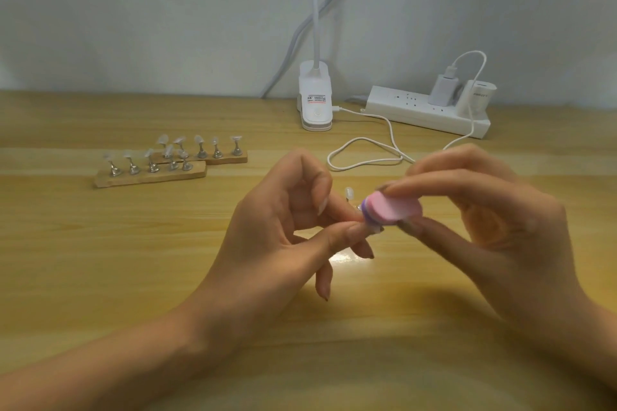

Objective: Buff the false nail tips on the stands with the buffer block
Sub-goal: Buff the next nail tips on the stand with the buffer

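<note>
Held nail tip (373, 227): lifted off the racks and held above the table (133, 260). It is mostly hidden under the block, so I can't see how much is done.
Buffer block (390, 210): pink and purple, its end pressed onto that tip.
Right hand (484, 210): fingers and thumb clamped across the block.
Left hand (283, 227): thumb and forefinger pinched on the little piece. I can't tell whether they hold the tip or its stand.
Slip risk: the pinch is small, so a hard stroke could flick the piece out or rub the block onto the fingertips.
Loose clear piece (349, 192): just behind the hands, and easily knocked.
Front rack (150, 177) and rear rack (230, 158): well to the left, with tips standing on pegs. A careless reach could topple them.
Cable (364, 162): looped near the hands, where it could snag.
</note>
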Tool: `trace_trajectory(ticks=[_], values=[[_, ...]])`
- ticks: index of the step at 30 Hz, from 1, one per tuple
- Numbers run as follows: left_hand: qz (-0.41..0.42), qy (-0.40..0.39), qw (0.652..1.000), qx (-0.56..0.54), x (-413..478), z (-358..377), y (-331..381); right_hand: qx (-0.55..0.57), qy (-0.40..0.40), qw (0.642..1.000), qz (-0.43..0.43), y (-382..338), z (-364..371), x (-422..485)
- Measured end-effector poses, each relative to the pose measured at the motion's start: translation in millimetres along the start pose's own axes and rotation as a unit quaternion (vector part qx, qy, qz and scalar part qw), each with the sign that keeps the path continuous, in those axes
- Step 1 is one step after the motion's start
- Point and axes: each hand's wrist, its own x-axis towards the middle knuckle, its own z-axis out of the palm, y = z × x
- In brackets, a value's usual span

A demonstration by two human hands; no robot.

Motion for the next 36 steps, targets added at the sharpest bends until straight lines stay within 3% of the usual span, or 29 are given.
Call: trace_trajectory(ticks=[17, 27, 31, 36], values=[[0.027, -0.001, 0.999, 0.019, 0.6, -1.5, -2.6, -0.002, -0.032, 0.999, -0.009, -5.5, 3.6, 0.2], [-0.003, 0.011, 1.000, -0.007, -0.2, 0.6, -1.2, -0.024, 0.004, 1.000, 0.002, -5.6, 2.4, 1.7], [-0.004, 0.011, 1.000, -0.009, -0.4, 0.4, -2.0, -0.033, -0.029, 0.999, -0.029, -7.0, 6.1, 0.5], [0.004, 0.007, 1.000, -0.004, 0.2, 0.8, -2.5, -0.032, -0.016, 0.999, -0.022, -7.0, 4.0, 0.5]])
